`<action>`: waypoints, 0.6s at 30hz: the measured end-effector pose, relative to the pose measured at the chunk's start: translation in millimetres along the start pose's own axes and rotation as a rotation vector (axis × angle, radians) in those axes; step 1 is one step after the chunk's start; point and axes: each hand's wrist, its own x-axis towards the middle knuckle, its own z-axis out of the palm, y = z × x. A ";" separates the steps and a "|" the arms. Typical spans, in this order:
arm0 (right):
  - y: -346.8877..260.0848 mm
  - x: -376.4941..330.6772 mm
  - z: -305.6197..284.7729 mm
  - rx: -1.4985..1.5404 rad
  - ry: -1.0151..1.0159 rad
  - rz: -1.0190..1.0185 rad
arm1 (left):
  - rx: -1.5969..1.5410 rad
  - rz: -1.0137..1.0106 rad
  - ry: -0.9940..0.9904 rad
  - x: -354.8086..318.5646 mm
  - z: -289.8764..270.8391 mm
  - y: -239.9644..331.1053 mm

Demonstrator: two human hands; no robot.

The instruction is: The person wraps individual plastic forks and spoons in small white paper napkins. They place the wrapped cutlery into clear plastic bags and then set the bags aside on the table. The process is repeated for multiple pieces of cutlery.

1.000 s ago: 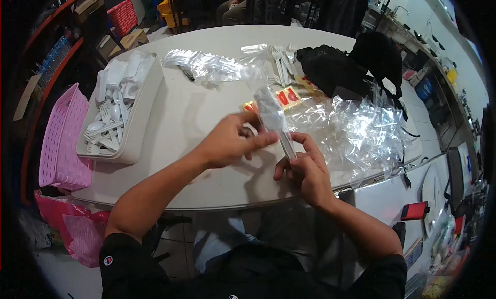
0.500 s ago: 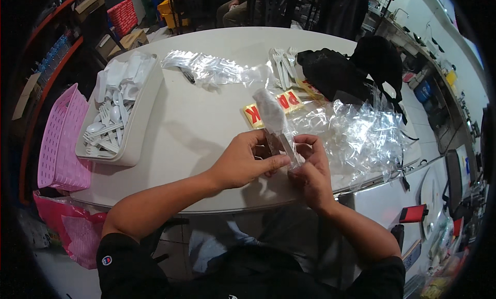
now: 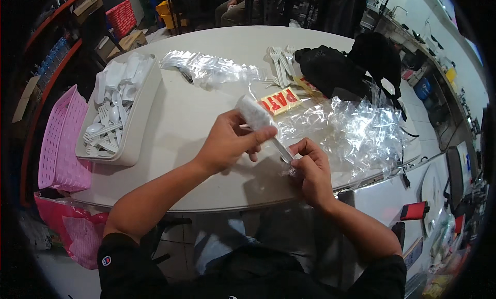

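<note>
White wrapped cutlery [image 3: 253, 111] is slanting at the frame's centre; your left hand [image 3: 229, 143] is gripping its middle, while your right hand [image 3: 312, 174] is pinching its lower end. If either grip is pressing too weakly, this cutlery may be slipping toward the table [image 3: 178, 113].

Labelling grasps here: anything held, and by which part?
A wrapped white cutlery packet: left hand grips it around the middle, right hand pinches the lower, narrow handle end.

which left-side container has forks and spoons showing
The off-white bin, right of the pink basket: white cutlery shows inside, and its wall is smooth, whereas the basket's is slotted.
</note>
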 end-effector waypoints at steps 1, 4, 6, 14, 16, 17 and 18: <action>-1.6 -0.3 0.8 -0.034 0.010 -0.006 | -0.009 0.017 -0.039 -3.4 3.7 -1.2; -9.3 -3.4 10.1 0.171 0.075 0.005 | -0.113 0.009 -0.049 -6.7 13.7 -5.5; -6.3 -2.7 5.5 0.154 0.017 0.006 | -0.115 0.014 -0.060 -8.0 13.2 -11.3; 0.3 0.4 6.1 0.094 0.012 -0.055 | -0.052 -0.097 -0.046 -9.6 19.4 -12.2; -3.4 0.1 6.6 0.077 -0.009 -0.027 | -0.065 -0.104 -0.057 -8.3 14.0 -13.5; -4.1 -0.1 7.7 0.100 -0.012 -0.029 | -0.067 -0.109 -0.066 -7.0 10.5 -14.4; -4.8 -0.5 9.2 0.122 -0.015 -0.032 | -0.108 -0.117 -0.026 -5.4 8.3 -14.2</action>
